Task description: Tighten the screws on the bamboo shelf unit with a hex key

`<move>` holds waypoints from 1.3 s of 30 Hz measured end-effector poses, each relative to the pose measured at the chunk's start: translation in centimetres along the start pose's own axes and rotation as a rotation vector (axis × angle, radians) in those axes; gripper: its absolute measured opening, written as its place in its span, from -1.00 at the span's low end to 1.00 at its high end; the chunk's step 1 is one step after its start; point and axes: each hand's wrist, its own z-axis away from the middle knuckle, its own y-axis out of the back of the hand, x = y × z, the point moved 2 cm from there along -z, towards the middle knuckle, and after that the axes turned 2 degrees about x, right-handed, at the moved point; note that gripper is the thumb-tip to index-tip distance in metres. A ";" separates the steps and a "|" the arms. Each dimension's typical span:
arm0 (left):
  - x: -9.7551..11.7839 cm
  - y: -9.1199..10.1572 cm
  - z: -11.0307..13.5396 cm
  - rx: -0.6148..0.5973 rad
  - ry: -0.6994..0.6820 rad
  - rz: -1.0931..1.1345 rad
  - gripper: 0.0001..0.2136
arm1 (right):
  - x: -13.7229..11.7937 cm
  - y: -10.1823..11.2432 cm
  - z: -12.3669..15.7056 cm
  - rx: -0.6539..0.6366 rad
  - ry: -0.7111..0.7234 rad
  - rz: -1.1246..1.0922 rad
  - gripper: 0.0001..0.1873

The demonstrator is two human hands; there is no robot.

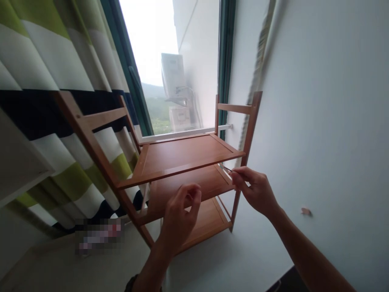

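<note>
A brown wooden shelf rack [182, 156] with three boards stands in front of a window, seen at a tilt. My right hand [257, 190] is pinched on a thin metal tool [225, 168] whose tip meets the right edge of the rack, just under the top board. My left hand [180, 217] hovers in front of the middle board [188, 184] with its fingers curled loosely; nothing shows in them. The lowest board [206, 221] lies below and behind my left hand.
A striped green, white and dark curtain [54, 81] hangs at the left. A white wall [319, 121] runs along the right. Outdoor air-conditioner units [174, 77] show through the window. A white surface edge [21, 170] juts in at the far left.
</note>
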 end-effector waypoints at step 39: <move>4.8 -16.6 -10.4 -0.018 0.558 1.104 -0.57 | 12.4 8.5 -8.7 -0.226 0.039 -0.183 -0.83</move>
